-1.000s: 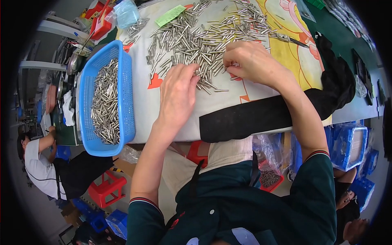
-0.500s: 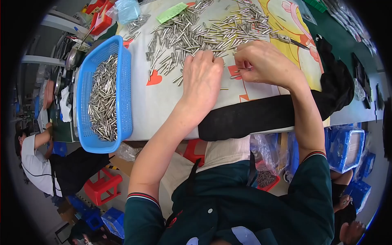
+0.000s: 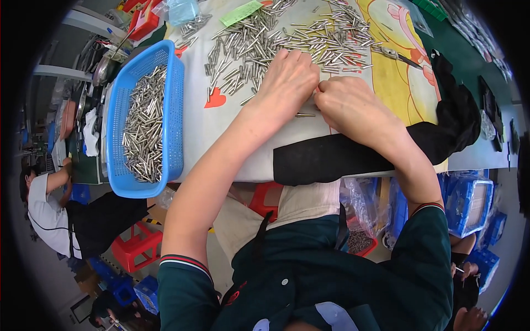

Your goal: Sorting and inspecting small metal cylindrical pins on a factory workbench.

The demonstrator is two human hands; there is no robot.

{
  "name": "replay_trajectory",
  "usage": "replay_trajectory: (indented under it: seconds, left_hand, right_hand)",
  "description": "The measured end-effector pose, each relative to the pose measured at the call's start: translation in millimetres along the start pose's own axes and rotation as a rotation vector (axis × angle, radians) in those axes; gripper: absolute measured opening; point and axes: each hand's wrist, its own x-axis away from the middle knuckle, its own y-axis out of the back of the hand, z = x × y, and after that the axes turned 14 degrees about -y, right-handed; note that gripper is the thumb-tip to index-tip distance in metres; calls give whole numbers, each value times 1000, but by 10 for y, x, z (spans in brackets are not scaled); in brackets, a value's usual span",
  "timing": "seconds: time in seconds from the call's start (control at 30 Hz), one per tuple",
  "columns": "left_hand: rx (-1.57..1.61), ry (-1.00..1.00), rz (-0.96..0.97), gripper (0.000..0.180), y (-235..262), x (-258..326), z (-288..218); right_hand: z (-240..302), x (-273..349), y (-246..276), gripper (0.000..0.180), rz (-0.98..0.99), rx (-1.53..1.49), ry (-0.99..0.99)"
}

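My left hand [image 3: 290, 80] is curled, knuckles up, at the near edge of a spread of small metal pins [image 3: 243, 52]. Close against it on the right, my right hand [image 3: 348, 102] is also closed, with its fingertips turned under. Whatever either hand grips is hidden beneath the fingers. A single pin [image 3: 305, 115] lies on the cloth just below the gap between my hands. More pins fill a blue perforated basket [image 3: 173, 118] to the left.
A black sleeve-like cloth [image 3: 331, 157] stretches along the table's near edge, under my right forearm. Pliers [image 3: 393, 53] lie right of the pins and a green paper slip [image 3: 240, 13] behind them. A person [image 3: 52, 212] sits at the far left, beside a red stool [image 3: 138, 246].
My hands have come together, the left moving right and away from me. The pin seen in my right fingers is now hidden. The table view has shifted slightly right.
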Motion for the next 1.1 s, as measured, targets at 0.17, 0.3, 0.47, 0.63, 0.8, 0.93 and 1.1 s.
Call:
replay_trajectory:
  seconds: [0.17,0.3,0.47,0.63,0.8,0.93,1.1]
  left_hand:
    - [54,51,-83,10,379,130,-3]
    - [71,241,-77,12,650,466,-30]
    - [171,295,-48,11,663,669,-237]
    - [196,282,-9,11,512,610,-333]
    - [128,75,54,8,392,561,-274]
    - [131,44,106,11,460,499,-258]
    - [46,-41,159,13,451,537,-287]
  right_hand:
    - [-76,6,-124,11,-170,-84,67]
    - [-77,-41,-40,5,-105,-160,39]
    - [-26,-80,37,8,-79,-189,11]
    - [-122,-125,43,8,-64,-224,-90]
    - [-201,-202,-36,8,-146,-236,-108]
    - [-250,-183,39,9,-143,-245,-162]
    - [-305,-234,-58,9,-196,-172,-146]
